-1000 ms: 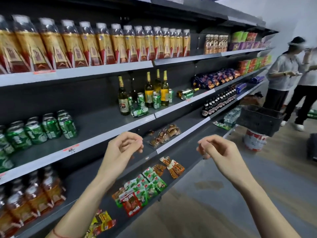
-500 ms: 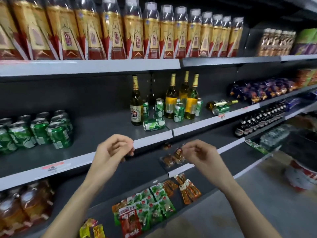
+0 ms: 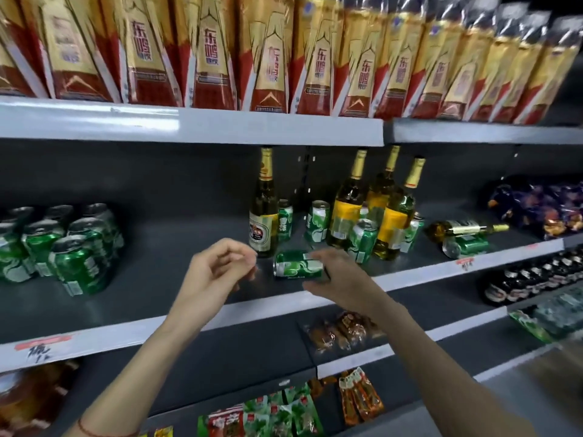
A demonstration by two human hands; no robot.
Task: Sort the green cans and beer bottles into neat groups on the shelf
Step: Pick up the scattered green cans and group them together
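A green can (image 3: 295, 264) lies on its side on the middle shelf (image 3: 126, 332). My right hand (image 3: 344, 282) is closed around its right end, fingers on top and thumb below. My left hand (image 3: 217, 269) hovers just left of the can, fingers loosely curled and holding nothing. Behind stand a white-labelled beer bottle (image 3: 263, 212) and three yellow-labelled beer bottles (image 3: 345, 209), with upright green cans (image 3: 362, 241) mixed among them. Further right, another beer bottle (image 3: 463, 228) and a can (image 3: 465, 246) lie flat. A tight group of green cans (image 3: 72, 257) stands at the left.
Red-and-gold drink bottles (image 3: 268, 58) fill the shelf above. Purple snack bags (image 3: 536, 206) sit at the far right of the middle shelf. Small dark bottles (image 3: 530, 279) and snack packets (image 3: 340, 332) lie on the lower shelves. Bare shelf stretches between the left can group and the bottles.
The view has closed in on the middle shelf. Both hands rose from below the shelf edge; my right hand reached the lying can and closed on its end.
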